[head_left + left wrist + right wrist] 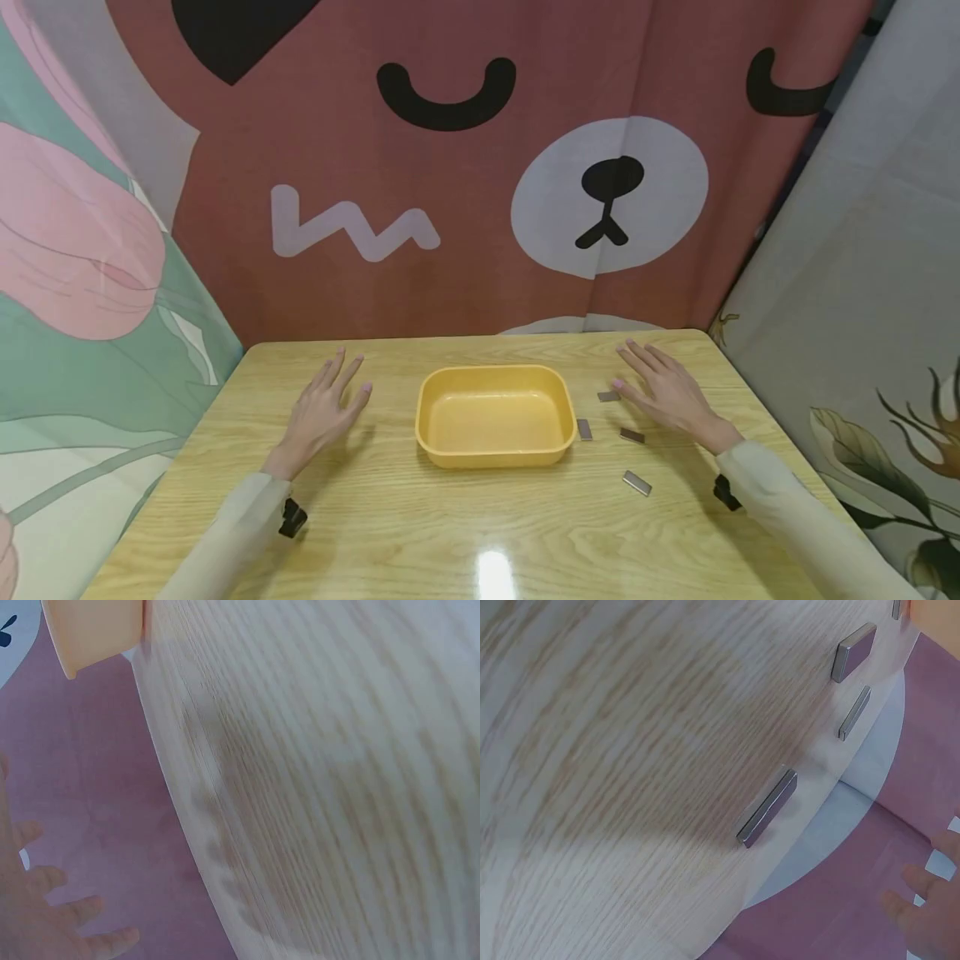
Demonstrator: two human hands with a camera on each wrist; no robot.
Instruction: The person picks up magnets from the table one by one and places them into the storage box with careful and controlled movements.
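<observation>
A yellow rectangular tray (495, 458) stands at the middle of the wooden table, with nothing seen inside it. To its left my left hand (321, 415) hovers over the wood, fingers spread and holding nothing. On the other side my right hand (670, 393) is held above the table in the same way, its fingers extended. Several small flat metallic blocks lie between the tray and that hand: one by the tray's right wall (584, 430), a dark block (632, 435), a shiny block (637, 483) nearer me, and a block (608, 397) near the right fingertips.
The pale wooden table (420, 533) ends at a brown curtain (337, 292) with a bear face. Printed cloths hang at the left (90, 375) and right (847, 250). Black wrist devices sit under the left sleeve (247, 517) and the right sleeve (780, 492).
</observation>
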